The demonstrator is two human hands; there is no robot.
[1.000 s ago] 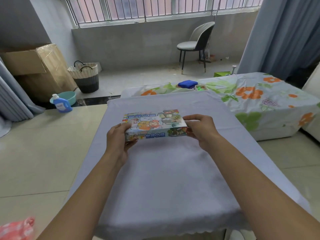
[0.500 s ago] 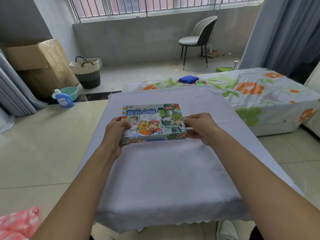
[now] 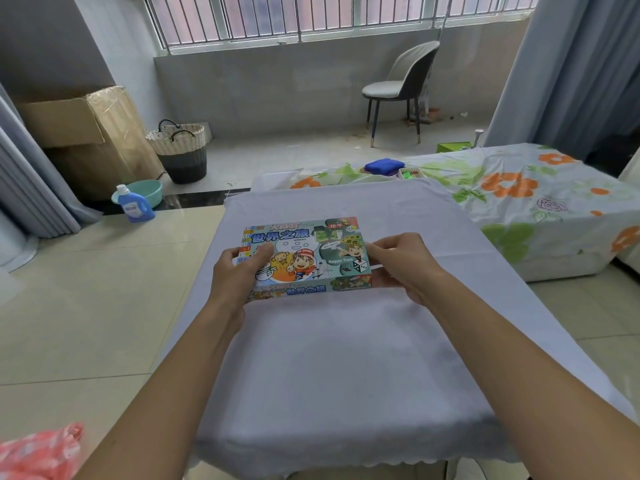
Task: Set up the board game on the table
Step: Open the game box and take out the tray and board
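Head view. I held the box (image 3: 304, 258) with both hands over the middle of the table (image 3: 346, 358), which was covered by a pale cloth. My left hand (image 3: 239, 271) gripped the left end of the box, thumb lying on the printed lid and the other fingers curled under, out of sight. My right hand (image 3: 401, 268) gripped the right end, fingers curled round the short edge. Neither hand was free; both were closed on the box.

The box was shut, lid face up and tilted a little toward me, so that the lid and the near side panel both showed. Whether its far edge was touching the cloth or the box was wholly lifted, I could not tell.

Progress, as judged from this view: the task was at its first stage. The box had been brought to the table, and that was all that stood done. No board, cards, dice or tokens lay on the cloth. The following steps remained:
1. Set the box down.
2. Take off the lid.
3. Lift out the contents.
4. Unfold the board on the cloth and lay out the pieces.

The cloth near the box was bare, which I judged to give room enough for the board.
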